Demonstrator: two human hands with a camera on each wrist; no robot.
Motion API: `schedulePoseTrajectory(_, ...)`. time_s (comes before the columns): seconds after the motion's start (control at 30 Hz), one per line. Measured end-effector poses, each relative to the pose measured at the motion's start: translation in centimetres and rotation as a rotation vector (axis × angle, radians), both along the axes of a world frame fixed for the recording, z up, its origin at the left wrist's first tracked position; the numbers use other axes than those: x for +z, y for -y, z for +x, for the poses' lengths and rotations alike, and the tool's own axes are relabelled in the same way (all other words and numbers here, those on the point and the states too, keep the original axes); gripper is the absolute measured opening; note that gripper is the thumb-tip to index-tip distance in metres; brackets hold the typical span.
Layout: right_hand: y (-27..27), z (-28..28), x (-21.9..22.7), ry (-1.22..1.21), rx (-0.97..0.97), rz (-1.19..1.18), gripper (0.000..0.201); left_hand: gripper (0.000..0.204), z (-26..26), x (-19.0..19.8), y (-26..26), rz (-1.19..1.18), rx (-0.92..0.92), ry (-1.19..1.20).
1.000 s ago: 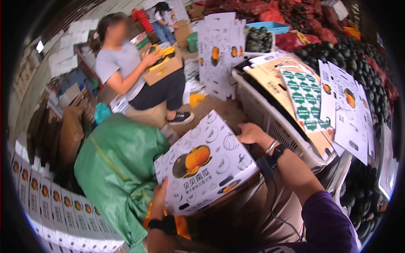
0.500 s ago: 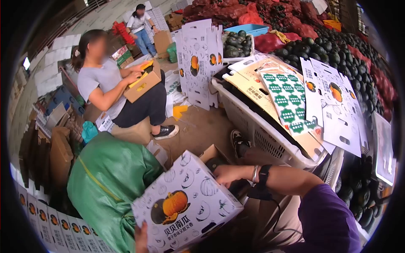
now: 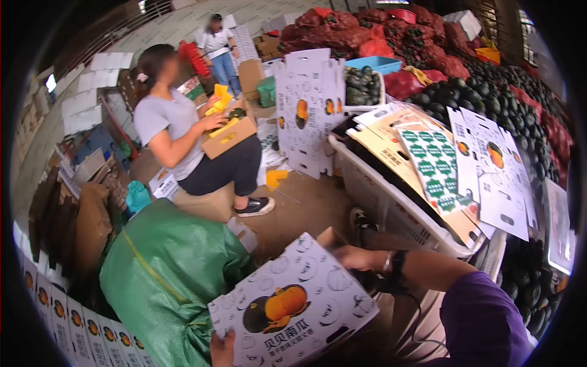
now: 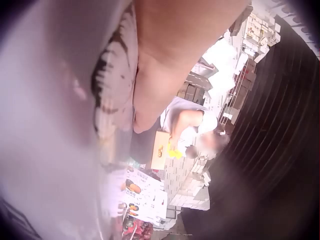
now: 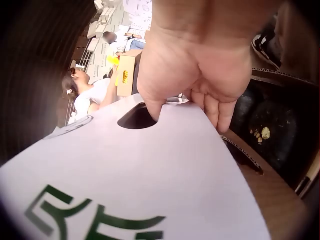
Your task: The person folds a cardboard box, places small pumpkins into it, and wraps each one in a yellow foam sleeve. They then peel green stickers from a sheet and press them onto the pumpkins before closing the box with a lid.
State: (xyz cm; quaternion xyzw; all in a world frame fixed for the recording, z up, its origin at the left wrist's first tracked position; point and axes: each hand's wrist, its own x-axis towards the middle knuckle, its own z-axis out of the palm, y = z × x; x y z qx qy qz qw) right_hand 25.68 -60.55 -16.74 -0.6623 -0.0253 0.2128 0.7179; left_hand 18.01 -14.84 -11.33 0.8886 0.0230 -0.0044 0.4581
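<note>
In the head view, a white pumpkin carton (image 3: 293,309) printed with an orange-and-green pumpkin is tilted over the lap, its large printed panel facing up. My left hand (image 3: 222,348) holds its near left edge, thumb on the printed face. At the far right edge, my right hand (image 3: 354,258) grips the carton. The right wrist view has the thumb of my right hand (image 5: 192,75) at an oval handle hole (image 5: 137,117), with the other fingers over the panel's edge. Dark green pumpkins (image 5: 270,130) show inside brown cardboard beside that hand.
A green sack (image 3: 174,263) bulges at the left, with a row of printed cartons (image 3: 76,324) beyond. To the right, a white crate (image 3: 391,205) bears flat cardboard and green label sheets (image 3: 431,165). A seated person (image 3: 183,122) handles a brown box (image 3: 229,139). Pumpkins are heaped behind.
My right hand has shifted along the carton's far edge to the handle side, and brown cardboard now shows behind the panel. The carton has come lower in view. The seated person has lifted something yellow.
</note>
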Motion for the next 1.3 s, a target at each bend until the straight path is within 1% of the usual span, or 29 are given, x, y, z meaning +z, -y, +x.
schedulePoseTrajectory(0.03,0.0,-0.3,-0.1,-0.076,0.008,0.089,0.042,0.057,0.0,0.3,0.0,0.007,-0.018,0.005)
schedulePoseTrajectory(0.07,0.0,-0.1,-0.4,-0.068,0.026,0.091,0.042,0.055,-0.1,-0.3,-0.4,0.077,0.046,-0.007)
schedulePoseTrajectory(0.1,0.2,-0.2,-0.8,-0.089,0.022,0.131,0.043,0.055,-0.1,-0.9,-0.5,0.075,0.064,-0.004)
schedulePoseTrajectory(0.17,-0.4,-0.8,-1.7,-0.106,0.024,0.17,0.044,0.053,-0.4,-1.5,-0.6,-0.042,0.07,-0.041)
schedulePoseTrajectory(0.2,-0.8,-1.3,-2.3,-0.042,-0.055,0.176,0.044,0.052,-0.5,-1.2,-0.3,-0.015,0.076,-0.033)
schedulePoseTrajectory(0.23,-1.2,-1.7,-1.5,0.027,-0.134,0.179,0.045,0.052,-0.5,-1.5,-0.4,-0.029,0.078,-0.016)
schedulePoseTrajectory(0.27,-1.2,-2.6,-0.6,0.051,-0.164,0.015,0.047,0.052,-0.3,-2.2,-0.6,-0.092,0.074,-0.033)
schedulePoseTrajectory(0.3,-1.0,-3.5,1.2,0.07,-0.16,0.007,0.047,0.052,-0.1,-2.7,-0.8,-0.151,0.069,-0.052)
schedulePoseTrajectory(0.37,-0.1,-5.7,4.2,-0.37,-0.037,-0.044,0.054,0.051,0.0,-3.0,-1.0,-0.145,0.059,-0.014)
schedulePoseTrajectory(0.4,0.7,-7.1,5.2,-0.368,-0.036,-0.045,0.054,0.051,-0.1,-3.2,-1.1,-0.137,0.046,0.006)
schedulePoseTrajectory(0.43,1.7,-8.5,6.2,-0.497,0.05,0.014,0.061,0.051,-0.2,-3.1,-1.0,-0.141,0.047,0.006)
schedulePoseTrajectory(0.47,2.1,-10.0,7.1,-0.628,0.136,0.074,0.068,0.05,-0.2,-2.9,-0.8,-0.202,0.024,-0.001)
schedulePoseTrajectory(0.5,1.2,-11.6,8.4,-0.633,0.135,0.072,0.068,0.05,-0.2,-2.6,-0.5,-0.26,0.002,-0.011)
schedulePoseTrajectory(0.57,-1.4,-14.2,10.3,-0.466,0.03,-0.015,0.078,0.053,0.0,-2.6,-0.1,-0.305,0.012,-0.029)
schedulePoseTrajectory(0.6,-1.8,-13.9,9.5,-0.514,-0.034,0.068,0.078,0.055,-0.2,-2.6,-0.1,-0.349,0.025,-0.039)
schedulePoseTrajectory(0.63,-2.0,-13.5,8.7,-0.558,-0.095,0.15,0.078,0.055,-0.5,-2.4,-0.1,-0.344,0.03,-0.041)
schedulePoseTrajectory(0.7,-2.0,-13.7,8.5,-0.521,-0.119,0.155,0.074,0.058,-0.7,-2.4,0.3,-0.321,0.161,-0.108)
schedulePoseTrajectory(0.77,-2.2,-14.4,8.3,-0.478,-0.117,0.155,0.074,0.059,-1.1,-3.0,0.2,-0.299,0.162,-0.073)
schedulePoseTrajectory(0.83,-1.9,-14.8,8.1,-0.437,-0.128,0.166,0.073,0.059,-1.3,-2.6,0.2,-0.268,0.148,-0.043)
schedulePoseTrajectory(0.93,-1.0,-13.9,8.6,-0.492,-0.017,0.201,0.077,0.059,-1.0,-1.9,0.4,-0.285,0.134,-0.097)
schedulePoseTrajectory(0.97,-1.1,-13.6,9.2,-0.491,-0.021,0.207,0.077,0.06,-0.7,-2.0,0.2,-0.259,0.126,-0.128)
schedulePoseTrajectory(1.03,-1.8,-13.0,10.6,-0.562,0.026,0.147,0.082,0.061,-0.2,-2.0,0.1,-0.234,0.116,-0.16)
schedulePoseTrajectory(1.07,-1.9,-12.7,9.8,-0.577,0.011,0.115,0.077,0.061,0.0,-2.0,0.0,-0.204,0.141,-0.163)
schedulePoseTrajectory(1.1,-2.0,-12.9,9.6,-0.577,0.01,0.115,0.077,0.06,0.1,-1.9,-0.1,-0.175,0.167,-0.165)
schedulePoseTrajectory(1.2,-2.1,-13.2,8.9,-0.549,-0.12,0.145,0.075,0.058,-0.1,-1.9,0.2,-0.167,0.164,-0.126)
schedulePoseTrajectory(1.23,-1.9,-13.3,8.6,-0.553,-0.115,0.142,0.075,0.058,-0.1,-2.4,0.1,-0.169,0.169,-0.129)
schedulePoseTrajectory(1.3,-1.6,-13.9,7.7,-0.515,-0.119,0.2,0.075,0.057,-0.3,-3.2,-0.1,-0.301,0.088,-0.039)
